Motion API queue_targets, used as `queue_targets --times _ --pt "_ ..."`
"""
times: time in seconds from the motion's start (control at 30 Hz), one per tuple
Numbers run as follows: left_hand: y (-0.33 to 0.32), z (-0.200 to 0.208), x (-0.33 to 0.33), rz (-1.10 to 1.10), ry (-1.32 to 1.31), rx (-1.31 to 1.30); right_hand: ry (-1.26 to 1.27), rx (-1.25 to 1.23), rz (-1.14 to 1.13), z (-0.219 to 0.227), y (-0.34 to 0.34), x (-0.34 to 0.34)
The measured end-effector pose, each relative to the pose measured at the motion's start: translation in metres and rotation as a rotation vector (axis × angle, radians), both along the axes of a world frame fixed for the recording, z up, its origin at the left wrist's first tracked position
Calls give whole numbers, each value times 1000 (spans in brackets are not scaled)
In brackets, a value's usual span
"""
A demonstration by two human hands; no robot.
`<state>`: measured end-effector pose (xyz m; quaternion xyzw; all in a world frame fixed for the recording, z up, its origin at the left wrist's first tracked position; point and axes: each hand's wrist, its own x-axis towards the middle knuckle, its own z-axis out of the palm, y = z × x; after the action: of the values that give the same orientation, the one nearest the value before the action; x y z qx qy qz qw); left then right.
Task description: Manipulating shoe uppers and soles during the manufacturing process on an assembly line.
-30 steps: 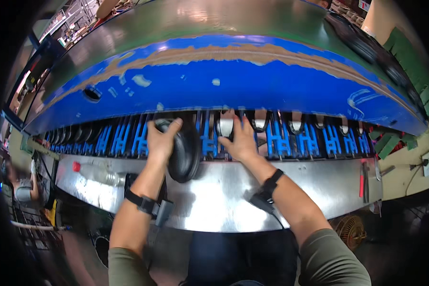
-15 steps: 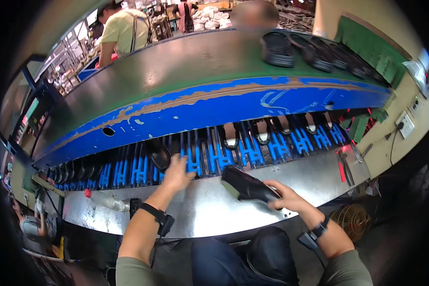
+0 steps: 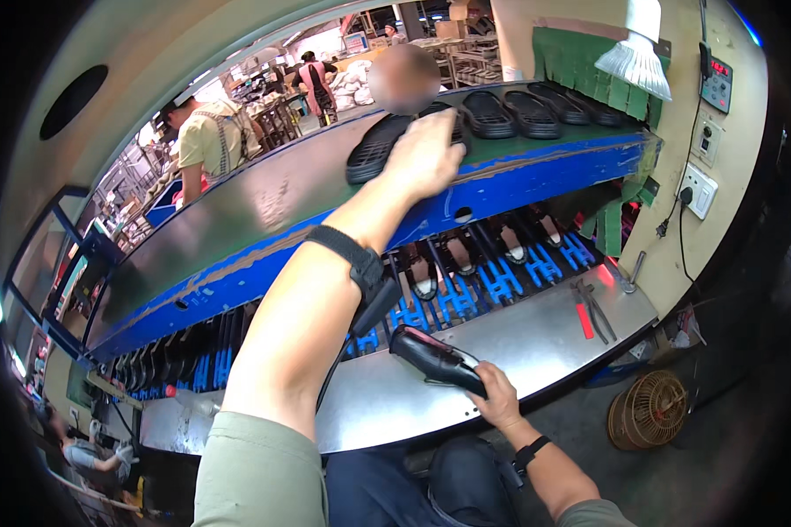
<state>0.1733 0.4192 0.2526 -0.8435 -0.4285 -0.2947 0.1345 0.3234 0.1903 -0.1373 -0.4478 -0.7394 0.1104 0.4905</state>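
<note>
From the head view, we see our left hand [image 3: 426, 156] stretched up over the green-topped surface [image 3: 237, 195], at the black soles [image 3: 510, 116] laid in a row along it. The hand partly covers one of them, beside a large sole near its left edge; we cannot tell whether its fingers close on anything. A dark wristband [image 3: 341, 253] circles that forearm.

Our right hand [image 3: 498, 395] holds a black shoe [image 3: 432, 357], fingers wrapped snugly round the end nearest us. The other end points up and to the left. The shoe is over the metal ledge [image 3: 387, 413]; whether it touches, we cannot tell.

Between the ledge and the worn blue panel [image 3: 523, 176], we see a row of blue prongs [image 3: 501, 279] with dark shoes standing among them. Toward the right of the ledge lie pliers [image 3: 596, 312] with a red handle and, just beyond, a hammer [image 3: 634, 270]. A clear bottle [image 3: 198, 402] with a red cap lies at the left. Across the green top, a person in a yellow shirt [image 3: 209, 140] leans forward.
</note>
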Motion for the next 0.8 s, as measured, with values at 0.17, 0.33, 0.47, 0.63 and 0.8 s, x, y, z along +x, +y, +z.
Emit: queue_targets --times 0.17,0.33,0.47,0.63,0.8 --pt "7 20 4 0 -24 0 -66 100 -74 -3 7 6" --pt "-125 0 -17 -392 -159 70 -76 52 -55 -3 -5 9" --pt "-313 1 -44 -302 715 -598 -91 -28 -54 -6 -7 17" --pt "-540 -230 -110 -340 142 -577 -452 -73 -64 99 -9 -1" --pt "-579 -300 -146 -168 -327 -644 -111 30 181 240 -87 -13"
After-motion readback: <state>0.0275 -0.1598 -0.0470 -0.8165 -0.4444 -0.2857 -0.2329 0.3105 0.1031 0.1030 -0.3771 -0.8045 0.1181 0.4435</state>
